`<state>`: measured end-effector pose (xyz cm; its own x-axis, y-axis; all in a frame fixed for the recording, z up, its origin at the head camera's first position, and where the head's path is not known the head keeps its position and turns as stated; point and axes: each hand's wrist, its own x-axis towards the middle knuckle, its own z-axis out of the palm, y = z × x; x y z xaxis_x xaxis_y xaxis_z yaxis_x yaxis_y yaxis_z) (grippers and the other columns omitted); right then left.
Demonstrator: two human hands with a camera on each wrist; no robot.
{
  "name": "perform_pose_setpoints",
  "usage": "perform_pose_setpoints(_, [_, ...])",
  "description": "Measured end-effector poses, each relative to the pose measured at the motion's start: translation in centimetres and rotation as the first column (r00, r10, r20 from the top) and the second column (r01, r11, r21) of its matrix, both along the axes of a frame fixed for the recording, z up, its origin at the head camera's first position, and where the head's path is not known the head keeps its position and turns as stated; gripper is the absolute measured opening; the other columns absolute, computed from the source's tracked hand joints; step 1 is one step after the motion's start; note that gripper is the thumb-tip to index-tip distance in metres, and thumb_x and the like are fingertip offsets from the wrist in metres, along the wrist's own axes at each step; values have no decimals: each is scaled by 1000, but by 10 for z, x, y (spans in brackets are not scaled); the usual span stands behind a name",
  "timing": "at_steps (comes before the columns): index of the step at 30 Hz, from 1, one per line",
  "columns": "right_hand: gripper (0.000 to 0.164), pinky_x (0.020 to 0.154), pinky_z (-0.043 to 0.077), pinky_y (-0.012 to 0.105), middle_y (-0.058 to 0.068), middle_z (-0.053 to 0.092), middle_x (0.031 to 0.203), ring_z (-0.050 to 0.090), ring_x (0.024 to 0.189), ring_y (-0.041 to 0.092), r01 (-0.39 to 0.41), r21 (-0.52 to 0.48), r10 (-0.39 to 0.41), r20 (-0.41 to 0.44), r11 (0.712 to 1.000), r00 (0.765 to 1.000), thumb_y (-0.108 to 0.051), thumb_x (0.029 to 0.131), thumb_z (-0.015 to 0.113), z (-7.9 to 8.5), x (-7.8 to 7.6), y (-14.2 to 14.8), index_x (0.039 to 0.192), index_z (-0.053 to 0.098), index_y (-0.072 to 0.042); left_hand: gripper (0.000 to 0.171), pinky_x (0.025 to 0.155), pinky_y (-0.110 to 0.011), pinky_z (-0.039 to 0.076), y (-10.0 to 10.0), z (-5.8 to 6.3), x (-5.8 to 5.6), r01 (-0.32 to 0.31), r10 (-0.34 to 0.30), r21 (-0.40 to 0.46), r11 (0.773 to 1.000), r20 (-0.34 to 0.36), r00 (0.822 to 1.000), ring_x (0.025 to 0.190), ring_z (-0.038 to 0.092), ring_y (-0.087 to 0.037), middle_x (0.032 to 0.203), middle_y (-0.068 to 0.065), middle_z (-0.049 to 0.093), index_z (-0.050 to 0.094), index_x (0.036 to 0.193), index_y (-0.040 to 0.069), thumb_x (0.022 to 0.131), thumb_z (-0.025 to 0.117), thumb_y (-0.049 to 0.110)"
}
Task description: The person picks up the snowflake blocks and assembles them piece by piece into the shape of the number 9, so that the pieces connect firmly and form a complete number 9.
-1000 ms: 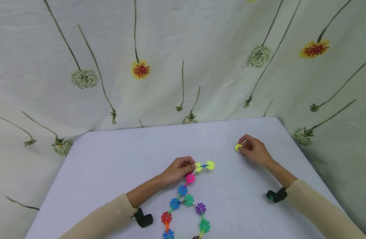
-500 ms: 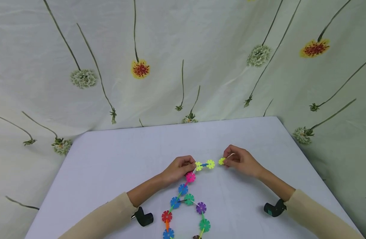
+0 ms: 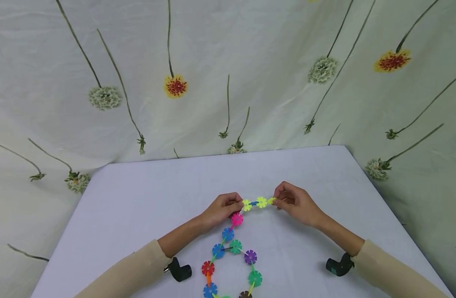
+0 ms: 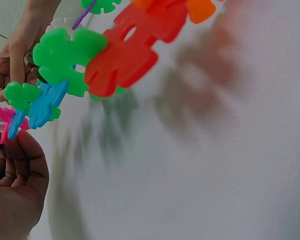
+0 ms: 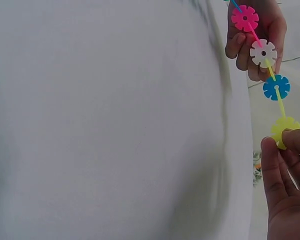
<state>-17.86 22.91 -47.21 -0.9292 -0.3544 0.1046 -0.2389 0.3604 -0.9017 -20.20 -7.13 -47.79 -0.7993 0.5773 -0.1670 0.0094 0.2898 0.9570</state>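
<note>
A chain of notched plastic building discs runs up the table, its lower part forming a loop. My left hand pinches the chain near its upper end, by a pink disc and a white disc. Beyond those come a blue disc and a yellow disc seen edge-on. Between thumb and fingers my right hand pinches another yellow disc, whose edge meets that edge-on yellow disc. In the left wrist view, green discs and a red disc of the chain loom close.
The loop, with a purple disc and a brown disc, runs off the bottom of the head view. A white-covered table lies under it, backed by a flower-printed cloth. Black wrist devices hang below both sleeves.
My right hand has come left and toward me with its yellow disc, from apart to meeting the chain's end. The chain's upper end has risen slightly in view; my left hand stays almost still.
</note>
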Motion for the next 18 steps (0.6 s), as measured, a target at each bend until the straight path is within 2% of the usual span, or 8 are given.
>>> perform_pose_setpoints(5, [12, 82, 66, 36, 11, 74, 102, 76, 94, 37, -6, 11, 6, -19, 1000, 1000, -5, 101, 73, -1, 1, -2, 109, 66, -10, 21, 73, -20, 48, 0, -2, 1, 3, -3, 0, 1000, 6, 1000, 78, 52, -12, 89, 2, 59, 65, 114, 0, 111, 57, 19])
perform_pose_setpoints(10, [14, 81, 63, 25, 10, 75, 99, 75, 89, 27, 2, 50, 3, -102, 999, 995, -5, 99, 75, -1, 2, -5, 107, 67, -13, 21, 74, -20, 47, 1, -3, 2, 2, -2, -10, 1000, 3, 1000, 78, 53, -12, 88, 2, 59, 66, 115, 1, 110, 58, 20])
perform_pose_setpoints(18, [14, 73, 63, 25, 7, 74, 94, 73, 77, 14, 7, 83, 9, -196, 997, 981, -5, 99, 76, -4, 5, -12, 105, 67, -14, 20, 72, -19, 45, -1, -6, 2, -35, 35, -5, 999, -9, 999, 75, 51, -9, 86, 3, 58, 66, 114, 0, 110, 58, 17])
